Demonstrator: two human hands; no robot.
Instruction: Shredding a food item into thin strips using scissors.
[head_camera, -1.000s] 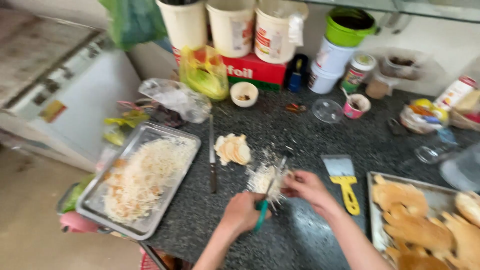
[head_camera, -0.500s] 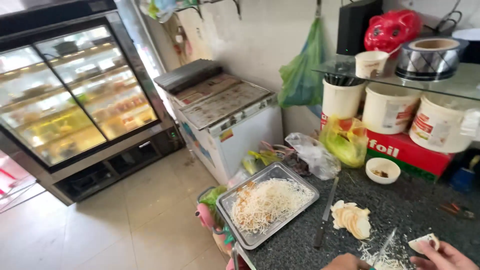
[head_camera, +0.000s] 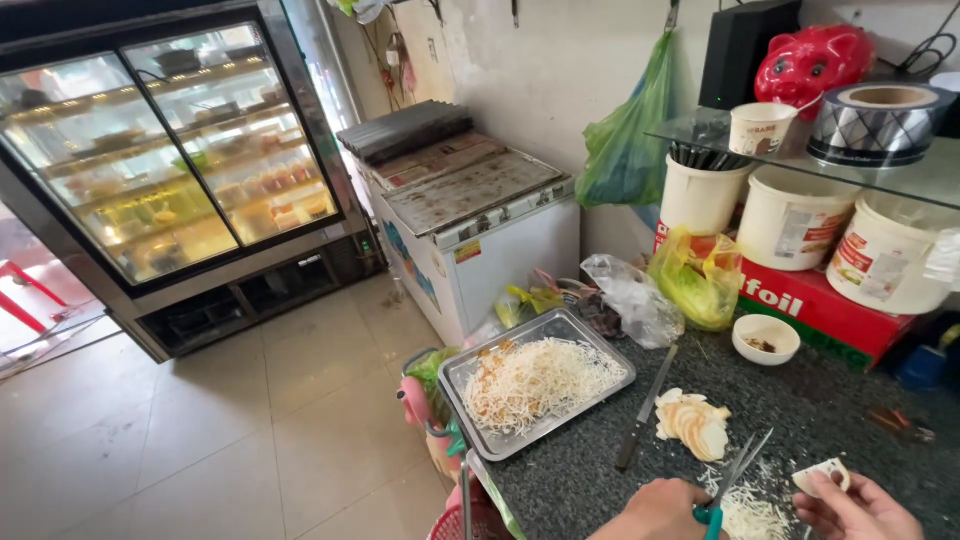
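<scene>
At the bottom edge, my left hand (head_camera: 655, 512) grips green-handled scissors (head_camera: 735, 475) whose blades point up and right over a small pile of white shreds (head_camera: 748, 512). My right hand (head_camera: 858, 510) pinches a pale slice (head_camera: 820, 475) just right of the blades. A heap of pale slices (head_camera: 692, 420) lies on the dark speckled counter (head_camera: 590, 480) above my hands. A knife (head_camera: 643, 412) rests left of that heap. Further left stands a metal tray (head_camera: 480, 445) filled with shredded white strips.
A small white bowl (head_camera: 765, 338), a red box (head_camera: 820, 305), white buckets (head_camera: 800, 220), and plastic bags (head_camera: 690, 280) line the wall. A glass shelf (head_camera: 930, 175) carries a red piggy bank. A white chest freezer (head_camera: 480, 215) and a glass display fridge (head_camera: 170, 170) stand left on the tiled floor.
The view has swung up and left from the counter to the freezer and display fridge. My hands have stayed on the scissors and slice, now at the bottom edge.
</scene>
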